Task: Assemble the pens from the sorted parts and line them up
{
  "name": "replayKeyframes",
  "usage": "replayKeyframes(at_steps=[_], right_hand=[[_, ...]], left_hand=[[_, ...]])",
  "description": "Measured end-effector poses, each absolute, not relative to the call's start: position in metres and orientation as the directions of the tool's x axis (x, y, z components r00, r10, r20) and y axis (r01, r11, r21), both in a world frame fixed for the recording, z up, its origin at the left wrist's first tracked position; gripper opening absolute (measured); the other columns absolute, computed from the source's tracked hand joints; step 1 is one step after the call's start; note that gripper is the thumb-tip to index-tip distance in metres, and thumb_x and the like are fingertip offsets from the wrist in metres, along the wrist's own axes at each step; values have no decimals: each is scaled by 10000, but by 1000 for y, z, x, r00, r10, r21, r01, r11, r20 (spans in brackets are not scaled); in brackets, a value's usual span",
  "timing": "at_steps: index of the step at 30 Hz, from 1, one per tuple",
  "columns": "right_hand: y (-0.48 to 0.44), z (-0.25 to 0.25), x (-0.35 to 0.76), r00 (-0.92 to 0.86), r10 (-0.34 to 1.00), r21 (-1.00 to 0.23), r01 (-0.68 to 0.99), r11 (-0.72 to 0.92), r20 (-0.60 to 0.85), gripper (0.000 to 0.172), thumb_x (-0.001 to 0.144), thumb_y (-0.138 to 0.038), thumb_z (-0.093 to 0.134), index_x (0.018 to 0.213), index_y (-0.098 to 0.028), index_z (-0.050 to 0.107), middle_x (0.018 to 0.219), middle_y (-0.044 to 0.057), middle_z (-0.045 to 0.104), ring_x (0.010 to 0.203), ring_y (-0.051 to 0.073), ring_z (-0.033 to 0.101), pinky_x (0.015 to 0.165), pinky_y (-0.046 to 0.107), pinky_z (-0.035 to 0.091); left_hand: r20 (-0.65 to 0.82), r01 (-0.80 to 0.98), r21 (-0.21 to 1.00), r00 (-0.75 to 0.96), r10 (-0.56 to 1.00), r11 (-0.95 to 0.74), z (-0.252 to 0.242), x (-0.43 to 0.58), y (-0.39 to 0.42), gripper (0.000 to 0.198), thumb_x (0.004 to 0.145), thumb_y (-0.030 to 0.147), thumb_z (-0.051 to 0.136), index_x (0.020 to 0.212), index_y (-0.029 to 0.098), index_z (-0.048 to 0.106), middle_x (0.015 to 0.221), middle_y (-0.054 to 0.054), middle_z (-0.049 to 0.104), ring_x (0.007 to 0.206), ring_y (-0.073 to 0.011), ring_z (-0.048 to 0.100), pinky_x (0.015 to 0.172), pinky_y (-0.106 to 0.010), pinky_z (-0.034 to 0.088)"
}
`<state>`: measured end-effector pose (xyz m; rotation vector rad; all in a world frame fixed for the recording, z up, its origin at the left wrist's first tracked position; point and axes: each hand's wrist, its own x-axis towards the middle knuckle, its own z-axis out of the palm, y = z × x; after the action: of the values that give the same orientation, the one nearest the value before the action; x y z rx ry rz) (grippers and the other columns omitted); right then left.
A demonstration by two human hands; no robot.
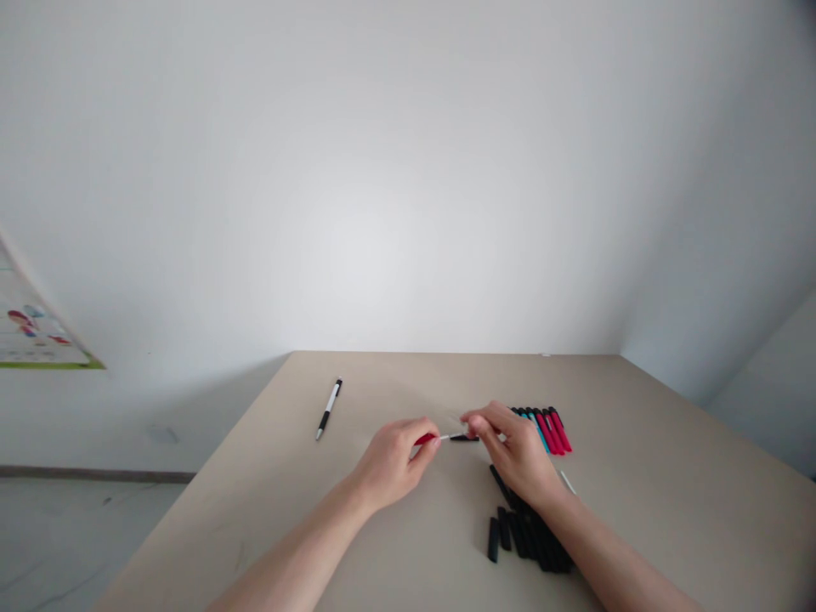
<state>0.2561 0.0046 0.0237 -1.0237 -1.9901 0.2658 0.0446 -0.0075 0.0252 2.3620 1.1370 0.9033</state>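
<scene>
The work in hand seems to be the putting together of a pen: both hands meet above the middle of the beige table (637, 408), and between them there is one pen in parts. The left hand (392, 463) is closed around a red pen piece (426, 439), with thumb and forefinger pinching it so that only a small red end shows. The right hand (513, 450) pinches with its fingertips a thin white refill (454, 437) with a small black piece on it, and this points toward the red piece; the two parts are very near, but I cannot tell if they touch already. Just behind the right hand lies a row of coloured pens (552, 429), red and teal, side by side. Under the right wrist, nearer to the person, is a heap of black grip sleeves (526, 537). Well apart, to the left, one white and black pen (330, 408) lies alone. I judge that the step is the joining of the thin part with the red part, and that the next move calls for a straight alignment of both along one line, and a gentle push with a steady pinch, because the thin part may bend
</scene>
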Motion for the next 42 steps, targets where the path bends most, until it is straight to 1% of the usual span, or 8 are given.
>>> replayKeyframes(at_steps=[2,5,8,10,19,29,36,42], right_hand=[[10,20,263,-278,765,-488,633,601,581,239,938,-285,465,861,-187,669,753,51,628,738,191,582,686,310,464],[17,11,269,-366,796,-365,742,563,482,146,841,-199,590,944,-200,694,826,57,601,801,212,572,742,339,469],[18,8,267,-423,821,-279,794,540,384,154,800,-143,617,906,-207,709,840,57,577,803,208,562,745,342,470],[18,9,263,-446,816,-252,797,549,367,132,807,-128,600,850,-200,703,829,59,575,797,207,556,732,340,468],[15,22,265,-440,747,-308,716,627,498,164,883,-92,460,841,-193,582,809,59,611,789,213,533,713,353,442],[12,27,267,-437,737,-314,705,637,515,171,870,-66,465,830,-187,579,815,57,604,788,208,517,710,347,426],[6,27,256,-527,678,-297,632,716,512,182,934,-202,463,874,-195,635,821,73,616,805,208,533,710,343,440],[3,22,248,-495,680,-407,553,727,541,216,952,-276,459,880,-200,648,802,65,631,787,193,565,692,312,469]], left_hand=[[395,560,571,454,799,-600,25,45,-7,191,941,226,393,847,193,557,730,15,596,657,-114,525,619,-201,362],[389,582,567,434,812,-583,24,44,-6,198,940,224,383,834,193,547,715,15,588,631,-115,509,591,-205,349],[385,609,551,421,821,-570,23,44,-5,190,935,212,380,833,196,539,712,12,588,632,-123,513,601,-210,356],[382,628,532,420,823,-568,22,43,-4,183,929,199,381,830,199,534,720,10,593,644,-129,524,613,-214,362],[340,702,468,417,843,-536,21,40,-3,161,918,195,392,821,213,519,747,7,627,681,-148,564,630,-228,365],[329,719,454,414,849,-527,22,40,-3,183,917,195,388,817,213,540,739,0,633,678,-154,571,628,-233,368],[310,684,482,452,837,-548,22,44,-6,156,911,211,427,838,217,565,776,-6,652,718,-160,591,658,-236,394],[272,656,572,414,869,-492,17,45,-5,96,879,231,518,865,204,609,802,-17,677,732,-163,607,669,-232,418]])
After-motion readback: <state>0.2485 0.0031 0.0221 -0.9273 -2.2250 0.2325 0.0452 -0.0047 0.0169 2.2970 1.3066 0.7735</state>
